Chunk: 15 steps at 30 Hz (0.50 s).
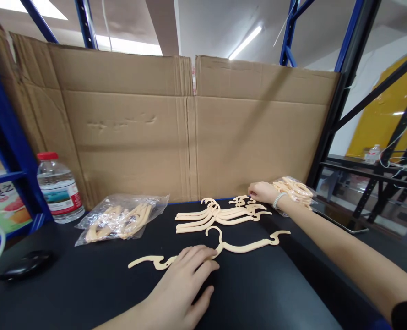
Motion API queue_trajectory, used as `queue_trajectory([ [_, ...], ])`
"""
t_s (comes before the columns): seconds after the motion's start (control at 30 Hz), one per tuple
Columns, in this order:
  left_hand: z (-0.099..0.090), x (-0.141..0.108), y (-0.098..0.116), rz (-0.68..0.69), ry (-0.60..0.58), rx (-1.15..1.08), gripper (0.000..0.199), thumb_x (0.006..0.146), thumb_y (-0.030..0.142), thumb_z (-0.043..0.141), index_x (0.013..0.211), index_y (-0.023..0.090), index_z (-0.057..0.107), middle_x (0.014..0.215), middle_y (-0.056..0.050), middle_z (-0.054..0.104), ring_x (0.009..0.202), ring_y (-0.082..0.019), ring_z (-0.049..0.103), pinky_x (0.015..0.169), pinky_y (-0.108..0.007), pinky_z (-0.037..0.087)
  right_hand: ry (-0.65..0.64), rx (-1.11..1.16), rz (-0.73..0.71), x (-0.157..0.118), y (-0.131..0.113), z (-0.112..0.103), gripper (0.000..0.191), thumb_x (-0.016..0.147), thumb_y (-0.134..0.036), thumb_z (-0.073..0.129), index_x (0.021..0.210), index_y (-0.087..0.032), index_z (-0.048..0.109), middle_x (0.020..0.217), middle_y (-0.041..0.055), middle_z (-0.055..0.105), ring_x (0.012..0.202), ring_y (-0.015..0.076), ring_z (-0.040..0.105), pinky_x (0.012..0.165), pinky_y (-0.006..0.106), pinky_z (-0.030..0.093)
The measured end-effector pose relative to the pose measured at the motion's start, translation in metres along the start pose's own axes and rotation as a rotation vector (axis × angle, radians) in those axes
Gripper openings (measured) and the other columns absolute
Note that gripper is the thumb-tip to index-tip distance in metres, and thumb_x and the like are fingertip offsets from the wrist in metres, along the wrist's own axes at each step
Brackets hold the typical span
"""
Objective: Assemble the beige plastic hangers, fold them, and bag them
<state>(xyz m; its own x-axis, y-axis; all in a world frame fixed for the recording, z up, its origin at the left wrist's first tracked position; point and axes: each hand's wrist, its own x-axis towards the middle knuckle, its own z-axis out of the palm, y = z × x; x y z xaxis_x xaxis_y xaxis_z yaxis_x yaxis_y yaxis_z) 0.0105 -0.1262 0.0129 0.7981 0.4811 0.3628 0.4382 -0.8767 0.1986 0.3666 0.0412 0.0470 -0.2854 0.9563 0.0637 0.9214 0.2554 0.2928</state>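
Head view: printed sheet (6,201) far left reads "果之", fruit picture beside the characters; smaller print unclear. Water bottle (59,190) upright, red cap, label blue and red with a landscape picture, wording too small to read. No readable writing on the clear bags.

Front hanger (246,247) lies flat on the black table (251,293), arms spread, long axis left to right, right end a bit farther from the person. Hook points away from the person, its curl opening left. Left hand (189,275) palm down over its middle-left part, fingers loosely bent and slightly apart, touching it, not closed round it.

Hanger pile (203,215) just behind, same left-right axis, hooks pointing away. Right hand (262,191) reaches to small cream pieces (239,200) behind the pile, fingers curled; can't tell if it grips one. Left bag (121,220) and right bag (294,190) hold cream parts; right one just beside the right hand. Mouse (26,265) at left.
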Motion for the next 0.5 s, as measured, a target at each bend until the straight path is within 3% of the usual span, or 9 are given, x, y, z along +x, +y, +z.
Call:
queue_trajectory([
  [0.5,-0.001,0.002,0.001,0.017,0.033,-0.04,0.038,0.079,0.008,0.05,0.114,0.023,0.055,0.124,-0.009,0.058,0.114,-0.026,0.054,0.097,-0.044,0.046,-0.159,0.098,0.006,0.015,-0.012,0.0,0.028,0.093,-0.032,0.055,0.118,-0.019,0.057,0.12,0.0082,0.058,0.1,0.0201,0.06,0.084,0.04,0.052],
])
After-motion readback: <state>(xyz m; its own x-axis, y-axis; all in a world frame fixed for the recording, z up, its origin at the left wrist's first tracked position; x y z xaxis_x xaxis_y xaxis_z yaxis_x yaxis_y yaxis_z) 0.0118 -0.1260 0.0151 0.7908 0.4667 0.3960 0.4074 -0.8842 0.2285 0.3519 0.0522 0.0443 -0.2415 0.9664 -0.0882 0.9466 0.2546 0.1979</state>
